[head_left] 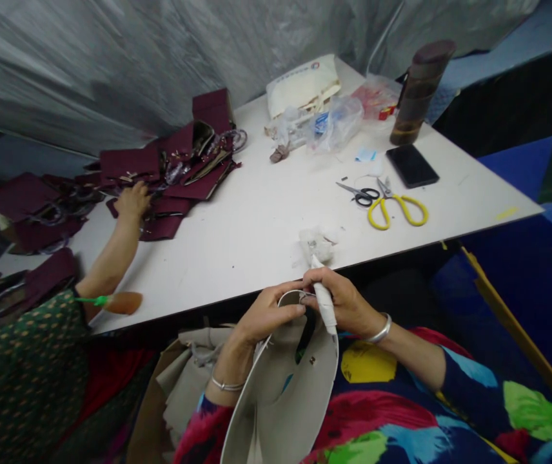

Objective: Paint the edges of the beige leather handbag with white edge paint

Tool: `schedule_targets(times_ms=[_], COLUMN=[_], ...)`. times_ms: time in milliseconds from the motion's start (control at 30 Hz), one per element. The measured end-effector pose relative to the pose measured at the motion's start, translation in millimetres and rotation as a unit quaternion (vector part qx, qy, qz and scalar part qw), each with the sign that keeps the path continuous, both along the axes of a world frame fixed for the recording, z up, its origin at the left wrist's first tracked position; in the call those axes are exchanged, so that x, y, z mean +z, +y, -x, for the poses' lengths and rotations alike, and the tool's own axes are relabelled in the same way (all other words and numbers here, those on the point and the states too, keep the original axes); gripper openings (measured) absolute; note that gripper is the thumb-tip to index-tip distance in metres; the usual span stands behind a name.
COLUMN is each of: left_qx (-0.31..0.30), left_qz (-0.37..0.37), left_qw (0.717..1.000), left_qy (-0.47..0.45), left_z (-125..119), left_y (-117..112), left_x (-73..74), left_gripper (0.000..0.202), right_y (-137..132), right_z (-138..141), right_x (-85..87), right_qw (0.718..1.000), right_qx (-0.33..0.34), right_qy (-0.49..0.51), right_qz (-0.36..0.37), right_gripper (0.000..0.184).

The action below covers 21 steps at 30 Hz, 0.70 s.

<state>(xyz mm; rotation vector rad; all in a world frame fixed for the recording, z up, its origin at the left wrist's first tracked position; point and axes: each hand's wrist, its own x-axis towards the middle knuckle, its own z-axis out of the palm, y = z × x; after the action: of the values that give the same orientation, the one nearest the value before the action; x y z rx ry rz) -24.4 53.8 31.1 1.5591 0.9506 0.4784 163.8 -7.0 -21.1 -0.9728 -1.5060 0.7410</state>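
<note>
A light grey bag [290,412] stands with its mouth open at my lap. My left hand [272,312] is closed on its far rim, thumb on the inside. Close beside it, my right hand [348,299] is closed around a white wrapped, tube-like piece [325,301] at the same rim; whether that piece is joined to the bag is hidden. The fingertips of both hands meet at the rim. A crumpled clear plastic wrapping [315,246] lies on the table just beyond my right hand.
Scissors with yellow handles [396,209], small black scissors [364,195], a phone [411,165] and a dark bottle [423,93] are on the white table [256,212]. At left, a co-worker's hand [133,200] reaches into maroon bags [198,180]. More grey pieces [193,367] fill a box below.
</note>
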Motion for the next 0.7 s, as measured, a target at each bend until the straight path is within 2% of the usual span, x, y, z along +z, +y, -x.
schedule_targets(times_ms=[133,333,500,600,700], left_qx=[0.043,0.117,0.138,0.171,0.207], left_qz=[0.058,0.027,0.053,0.072,0.137], left_qw=[0.997,0.990,0.987,0.981,0.969], left_qy=[0.023,0.080,0.057,0.057,0.018], left_z=[-1,-1,0,1,4], left_y=[-7,-16,-19,-16,-5], left_x=[-9.6,-17.4,-26.1,-29.9,-27.4], left_gripper=[0.030,0.026,0.016,0.015,0.026], right_y=[-1,-1,-5,-8,-10], right_z=[3,6,-1,-14,-34], right_x=[-3.3,-3.5,1.3,-1.4,-2.4], right_qw=[1.000,1.000,0.999,0.999,1.000], right_qx=[-0.019,-0.001,0.031,0.040,-0.018], right_qy=[-0.005,-0.005,-0.012,-0.009,-0.018], right_qz=[0.006,0.012,0.025,0.026,0.007], right_gripper=[0.023,0.020,0.012,0.023,0.035])
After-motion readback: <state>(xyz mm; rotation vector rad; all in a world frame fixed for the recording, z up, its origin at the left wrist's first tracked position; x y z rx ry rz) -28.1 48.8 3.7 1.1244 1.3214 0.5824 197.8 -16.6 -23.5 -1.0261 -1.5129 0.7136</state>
